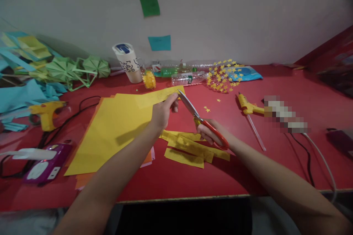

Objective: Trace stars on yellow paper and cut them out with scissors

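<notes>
My right hand [208, 131] grips a pair of scissors [190, 106] by the red handles, with the blades pointing up and to the left. Close to the blade tips, my left hand [164, 110] is closed in a pinch, and a small bit of yellow paper [179, 98] shows at its fingertips. Under and beside my left hand lies a stack of large yellow sheets [118, 121], with orange edges beneath. Several yellow paper strips [190, 147] are on the red table below the scissors. Small yellow stars [206, 109] lie just right of the blades.
A yellow glue gun [246, 105] lies right, near a power strip. Another glue gun [47, 114] and a purple box [48, 163] with a plug are left. Along the wall stand a white tumbler [128, 62], plastic bottles [190, 78], a star-covered clear piece [222, 77] and green paper shapes [66, 69].
</notes>
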Demonstrator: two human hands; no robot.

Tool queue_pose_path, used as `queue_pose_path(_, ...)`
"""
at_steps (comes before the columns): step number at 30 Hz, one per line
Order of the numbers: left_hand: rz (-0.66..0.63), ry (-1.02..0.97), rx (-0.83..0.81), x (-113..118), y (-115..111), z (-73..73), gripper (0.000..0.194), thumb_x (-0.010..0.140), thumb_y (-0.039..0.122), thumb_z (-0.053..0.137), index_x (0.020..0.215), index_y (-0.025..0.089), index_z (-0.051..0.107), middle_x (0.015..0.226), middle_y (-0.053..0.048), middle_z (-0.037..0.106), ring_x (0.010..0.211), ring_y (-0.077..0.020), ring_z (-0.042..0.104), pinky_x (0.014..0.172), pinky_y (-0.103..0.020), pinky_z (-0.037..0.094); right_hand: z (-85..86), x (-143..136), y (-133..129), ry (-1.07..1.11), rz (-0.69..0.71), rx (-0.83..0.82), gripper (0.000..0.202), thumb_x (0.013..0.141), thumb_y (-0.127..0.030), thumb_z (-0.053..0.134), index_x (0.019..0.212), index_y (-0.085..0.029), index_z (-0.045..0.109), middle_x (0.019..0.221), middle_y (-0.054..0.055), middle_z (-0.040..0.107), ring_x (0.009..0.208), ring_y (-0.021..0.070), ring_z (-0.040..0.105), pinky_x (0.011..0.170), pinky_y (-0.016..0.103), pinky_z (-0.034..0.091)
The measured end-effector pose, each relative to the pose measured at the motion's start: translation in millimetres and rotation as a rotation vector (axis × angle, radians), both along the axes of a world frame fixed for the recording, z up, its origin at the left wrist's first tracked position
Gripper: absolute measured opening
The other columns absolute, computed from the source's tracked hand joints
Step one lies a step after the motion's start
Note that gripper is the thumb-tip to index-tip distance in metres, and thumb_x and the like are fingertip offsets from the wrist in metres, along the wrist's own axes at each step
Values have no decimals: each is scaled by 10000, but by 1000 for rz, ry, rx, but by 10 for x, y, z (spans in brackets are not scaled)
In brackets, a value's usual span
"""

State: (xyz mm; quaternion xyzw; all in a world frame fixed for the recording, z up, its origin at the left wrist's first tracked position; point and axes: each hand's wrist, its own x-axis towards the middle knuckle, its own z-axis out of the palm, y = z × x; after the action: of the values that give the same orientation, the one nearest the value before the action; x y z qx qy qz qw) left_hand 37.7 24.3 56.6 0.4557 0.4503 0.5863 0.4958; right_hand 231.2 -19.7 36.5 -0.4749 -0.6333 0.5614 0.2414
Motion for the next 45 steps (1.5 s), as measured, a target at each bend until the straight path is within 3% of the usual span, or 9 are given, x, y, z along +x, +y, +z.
queue_pose_path(13,-20,9,0,-7,2,-14,306,814,377,602,569,197,571,493,29,527,476,-90,497,507,-246,413,-28,34,-23,84,14,7,499,813,-695,525,683,-216,474,411,-97,377,322,56,325,379,230,307)
queue_pose_path(26,-14,0,-8,-2,-1,8,285,795,384,630,583,199,590,480,29,530,468,-100,492,503,-256,415,-38,33,-18,70,-7,-13,430,855,-608,548,684,-219,488,391,-98,379,307,60,337,368,222,340)
queue_pose_path(45,-61,-3,-12,-59,22,52,300,769,325,635,511,181,582,460,25,510,446,-77,463,486,-232,395,15,35,3,-7,-9,-6,473,811,-659,544,670,-213,477,376,-95,375,301,61,353,360,227,328)
